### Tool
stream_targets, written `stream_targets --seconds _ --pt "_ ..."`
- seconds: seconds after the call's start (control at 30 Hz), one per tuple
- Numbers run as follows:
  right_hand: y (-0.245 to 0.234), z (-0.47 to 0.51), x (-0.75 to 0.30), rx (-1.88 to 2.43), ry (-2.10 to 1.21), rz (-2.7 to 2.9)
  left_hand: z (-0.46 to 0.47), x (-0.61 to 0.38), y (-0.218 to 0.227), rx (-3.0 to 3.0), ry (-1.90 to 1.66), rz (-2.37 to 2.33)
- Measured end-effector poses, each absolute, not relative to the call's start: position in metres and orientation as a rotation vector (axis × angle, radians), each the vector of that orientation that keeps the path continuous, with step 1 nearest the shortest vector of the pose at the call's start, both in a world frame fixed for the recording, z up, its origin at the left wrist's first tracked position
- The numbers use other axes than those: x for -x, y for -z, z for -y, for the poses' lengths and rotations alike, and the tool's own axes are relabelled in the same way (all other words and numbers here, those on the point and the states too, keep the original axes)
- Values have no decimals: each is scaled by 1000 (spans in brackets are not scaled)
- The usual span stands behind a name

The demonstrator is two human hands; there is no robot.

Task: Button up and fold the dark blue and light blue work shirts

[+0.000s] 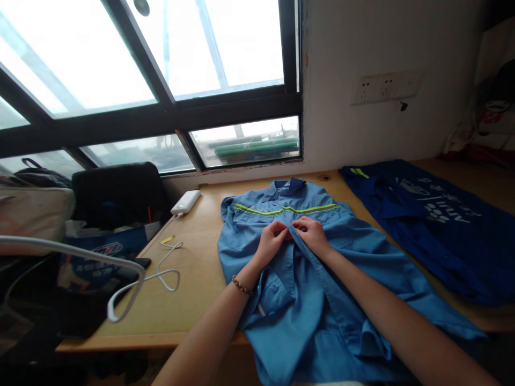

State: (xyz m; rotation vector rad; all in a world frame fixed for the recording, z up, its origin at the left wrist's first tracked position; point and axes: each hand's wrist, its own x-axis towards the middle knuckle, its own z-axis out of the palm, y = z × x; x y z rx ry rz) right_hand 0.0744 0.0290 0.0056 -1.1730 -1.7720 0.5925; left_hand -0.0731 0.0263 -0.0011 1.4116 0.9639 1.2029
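"From my end, where's the shirt?"

"My feed has the light-blue work shirt (265, 214) laid front up on the counter (197, 262), collar toward the window (217, 48), its lower part hanging over the near edge. A yellow-green stripe (314, 209) crosses the chest."

"And the hands?"

"Both are gripping it. My left hand (276, 236) has its fingertips closed at the front opening; I can't tell whether there's a button between them. My right hand (310, 233) pinches the edge of the loose placket (311, 257), just beside the left. A beaded bracelet (241, 285) circles my left wrist."

"What do I have around it?"

"To the right, a dark-blue garment (442, 236) with white print lies near the shirt. To the left I get a white power bank (185, 202) with a white cable (140, 276) looping over the counter's left edge. Past that edge stands a black chair (120, 187). A socket panel (382, 87) sits on the wall (333, 128) right of the window."
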Motion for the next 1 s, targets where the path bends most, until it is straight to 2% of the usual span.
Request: stream_targets --seconds 0.17,0.67,1.0 --pt "-5 -23 -69 1243 -381 1950 -29 71 5 -1146 -1194 -1000" --pt "1 -20 -65 1200 -319 1992 -30 75 6 -1001 -1169 -1007" --pt "4 -29 -67 1249 -573 1798 -30 78 7 -964 -1169 -929"
